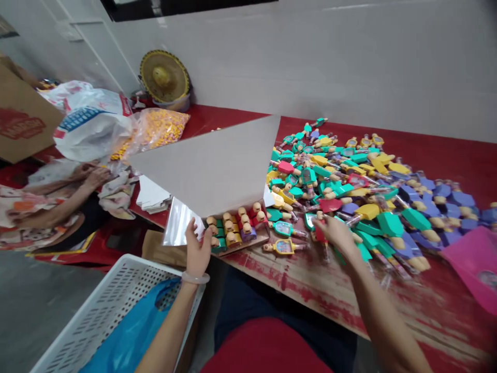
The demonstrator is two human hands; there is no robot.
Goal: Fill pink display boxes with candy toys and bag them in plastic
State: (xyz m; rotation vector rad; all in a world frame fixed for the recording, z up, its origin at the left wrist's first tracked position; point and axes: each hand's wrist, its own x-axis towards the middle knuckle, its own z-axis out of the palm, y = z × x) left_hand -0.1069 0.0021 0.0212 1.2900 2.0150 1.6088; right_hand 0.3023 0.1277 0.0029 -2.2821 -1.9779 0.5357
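White walls rise behind a red-painted table [438, 166], worn pale along its near edge, with a woven straw hat [165, 77] propped at the back. Below me, my right hand [337, 233] narrows to a pinch on a red toy figure [320, 235] at the edge of a heap of plastic figures [341, 189], well over a hundred, too many to count exactly, in teal, purple, yellow and red. Each looks light and fairly stiff, best taken by the body, as its thin clear tube seems the fragile part. My left hand [197, 247] stands upright, fingers together against a clear plastic sheet [180, 223]; I cannot tell whether it grips. Just beside it lies an open cardboard box [248, 243] under its raised grey lid [205, 166], holding about ten packed figures [235, 230]. One white slatted basket [116, 305] sits by my knee, and a co-worker's hand [95, 178] works among plastic bags at the left.
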